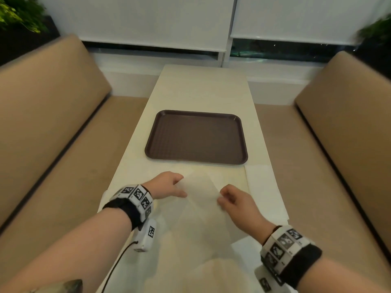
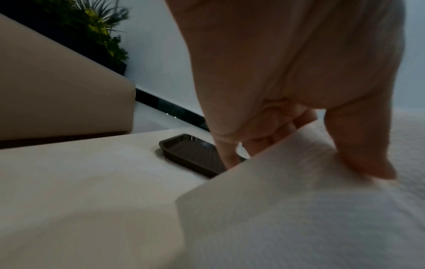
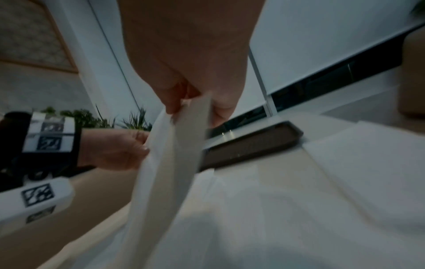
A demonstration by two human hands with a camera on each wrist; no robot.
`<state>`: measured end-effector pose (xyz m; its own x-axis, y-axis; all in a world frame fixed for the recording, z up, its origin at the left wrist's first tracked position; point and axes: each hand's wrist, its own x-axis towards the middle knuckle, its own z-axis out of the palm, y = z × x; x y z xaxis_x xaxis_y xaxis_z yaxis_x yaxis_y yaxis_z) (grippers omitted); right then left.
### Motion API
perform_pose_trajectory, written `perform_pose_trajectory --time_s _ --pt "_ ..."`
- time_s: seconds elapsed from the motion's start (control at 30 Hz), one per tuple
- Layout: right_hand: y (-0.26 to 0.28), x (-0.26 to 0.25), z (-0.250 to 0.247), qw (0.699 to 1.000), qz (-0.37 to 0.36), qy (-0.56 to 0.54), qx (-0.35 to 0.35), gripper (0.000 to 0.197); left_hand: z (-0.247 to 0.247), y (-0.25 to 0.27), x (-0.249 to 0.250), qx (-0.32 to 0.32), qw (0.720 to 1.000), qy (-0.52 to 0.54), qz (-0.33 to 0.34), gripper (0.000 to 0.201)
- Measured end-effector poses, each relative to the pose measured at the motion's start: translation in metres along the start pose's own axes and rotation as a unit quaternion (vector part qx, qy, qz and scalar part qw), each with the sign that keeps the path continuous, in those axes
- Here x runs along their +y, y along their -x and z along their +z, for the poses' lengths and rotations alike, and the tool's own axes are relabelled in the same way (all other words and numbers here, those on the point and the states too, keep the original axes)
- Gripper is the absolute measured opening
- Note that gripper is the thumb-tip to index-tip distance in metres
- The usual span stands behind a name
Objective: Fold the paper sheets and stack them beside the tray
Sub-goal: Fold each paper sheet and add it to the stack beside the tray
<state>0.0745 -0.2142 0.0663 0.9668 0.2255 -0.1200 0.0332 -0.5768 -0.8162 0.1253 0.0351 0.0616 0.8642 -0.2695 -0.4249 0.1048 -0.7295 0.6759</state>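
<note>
A thin white paper sheet [image 1: 201,204] is lifted above the near end of the table, held between both hands. My left hand [image 1: 169,185] pinches its left edge, thumb on top of the sheet [image 2: 287,191] and fingers behind it. My right hand [image 1: 234,199] pinches the right edge [image 3: 188,131] between thumb and fingers. The brown plastic tray [image 1: 196,137] lies empty in the middle of the table, just beyond the hands. More white sheets [image 1: 264,191] lie flat on the table to the right and under the lifted one.
The narrow cream table [image 1: 203,87] runs away from me between two tan bench seats [image 1: 53,115]. White window blinds [image 1: 148,20] close the far end. Green plants [image 1: 19,15] stand in the back corners.
</note>
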Motion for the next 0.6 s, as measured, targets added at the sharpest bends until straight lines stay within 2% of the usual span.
perform_pose_trajectory --time_s 0.07,0.17,0.23,0.37,0.43,0.5,0.57,0.6 --pt "-0.007 -0.009 -0.023 1.0 0.003 -0.008 -0.017 0.015 -0.006 0.01 0.01 -0.012 0.995 0.093 0.019 0.019" --pt "-0.017 -0.02 -0.055 1.0 0.005 0.01 0.007 0.016 -0.009 0.024 0.036 -0.032 0.98 0.193 0.046 0.017" --pt "-0.02 -0.023 -0.074 1.0 0.013 -0.007 0.028 0.016 -0.009 0.028 0.054 -0.028 0.977 0.2 0.068 0.02" --pt "-0.009 -0.027 -0.101 0.999 0.028 -0.042 0.006 0.014 -0.012 0.034 0.086 -0.008 0.977 0.187 0.101 0.012" --pt "-0.001 -0.027 -0.108 0.999 0.02 -0.001 0.048 0.03 -0.011 0.037 0.101 -0.005 0.974 0.198 0.111 0.01" --pt "0.008 -0.024 -0.108 0.99 0.024 -0.003 0.136 0.053 -0.008 0.037 0.113 0.003 0.966 0.232 0.113 0.013" --pt "0.017 -0.015 -0.106 0.968 0.071 -0.104 0.219 0.073 -0.006 0.037 0.121 0.021 0.953 0.28 0.11 0.018" --pt "0.021 -0.01 -0.106 0.952 0.109 -0.183 0.22 0.081 -0.005 0.036 0.123 0.031 0.946 0.305 0.108 0.019"
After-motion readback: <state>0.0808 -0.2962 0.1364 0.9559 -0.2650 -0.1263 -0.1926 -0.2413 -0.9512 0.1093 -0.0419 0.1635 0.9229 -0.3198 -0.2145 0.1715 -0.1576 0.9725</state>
